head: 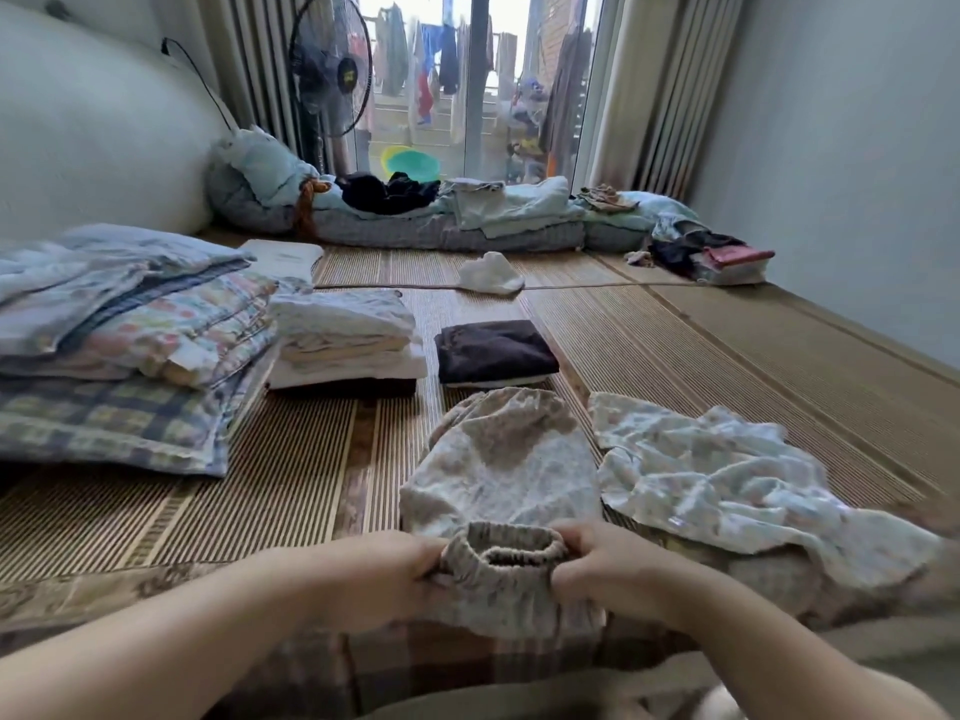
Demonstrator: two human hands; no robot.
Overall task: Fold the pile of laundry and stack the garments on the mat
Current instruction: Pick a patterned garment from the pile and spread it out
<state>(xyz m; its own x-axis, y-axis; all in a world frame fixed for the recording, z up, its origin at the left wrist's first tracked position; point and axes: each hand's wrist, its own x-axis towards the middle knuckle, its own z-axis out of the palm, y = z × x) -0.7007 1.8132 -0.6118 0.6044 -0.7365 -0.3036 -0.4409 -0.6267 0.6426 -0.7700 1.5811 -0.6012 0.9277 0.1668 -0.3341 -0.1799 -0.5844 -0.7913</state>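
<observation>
Seen from above, a person sits at a woven mat [675, 345] and holds beige floral trousers [498, 470] by the elastic waistband [501, 553]. The left hand [410, 569] pinches the band's left end and the right hand [597, 563] its right end, with fingers curled into the gathers so the band gapes as a small oval. The trousers lie on the mat directly ahead, legs stretched away, with the far end bunched and rounded. The likely trouble is that the thin, limp cloth is creased, so folding it as it lies would probably trap wrinkles or leave the legs uneven. The puckered elastic resists lying flat and may spring a fold open. A crumpled pale floral garment [717, 480] touches the trousers' right edge and could be dragged along or caught in the fold. It is a soft, light cotton with a faint blue-white print and lies in loose ridges. The mat is stiff, with fine ribs in tan and brown stripes. Beyond the trousers sits a dark brown folded garment [493, 350], a neat matte rectangle. Left of it is a white folded stack [343, 335], layered and square-edged. Further left are thick folded quilts [130, 330], puffy and checked or flowered. A small white cloth [491, 275] lies crumpled further back.
</observation>
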